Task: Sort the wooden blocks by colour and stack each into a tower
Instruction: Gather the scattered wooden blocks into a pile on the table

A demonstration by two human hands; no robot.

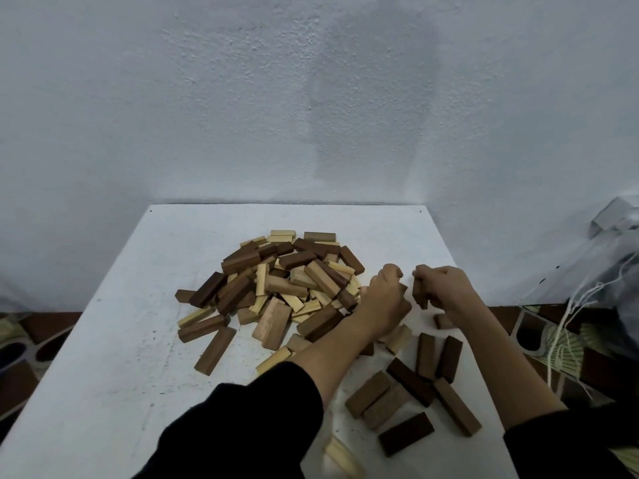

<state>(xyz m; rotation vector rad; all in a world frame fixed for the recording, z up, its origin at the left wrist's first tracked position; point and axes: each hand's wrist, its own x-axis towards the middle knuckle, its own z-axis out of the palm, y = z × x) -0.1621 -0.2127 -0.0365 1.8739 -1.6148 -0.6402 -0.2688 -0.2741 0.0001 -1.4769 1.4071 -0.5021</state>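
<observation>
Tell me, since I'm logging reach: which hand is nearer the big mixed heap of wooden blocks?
Left. The left hand sits at the right edge of the big mixed heap of wooden blocks; the right hand, gripping a dark brown wooden block, is farther right.

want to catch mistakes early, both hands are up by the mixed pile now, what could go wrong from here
1. The left forearm lies across blocks at the mixed pile's near edge; drawing it back could drag pale pieces into the dark brown group.
2. That group lies loose near the table's right edge, where the right sleeve could knock some off.
3. The right hand grips a dark block close to the left hand; they could collide.
</observation>
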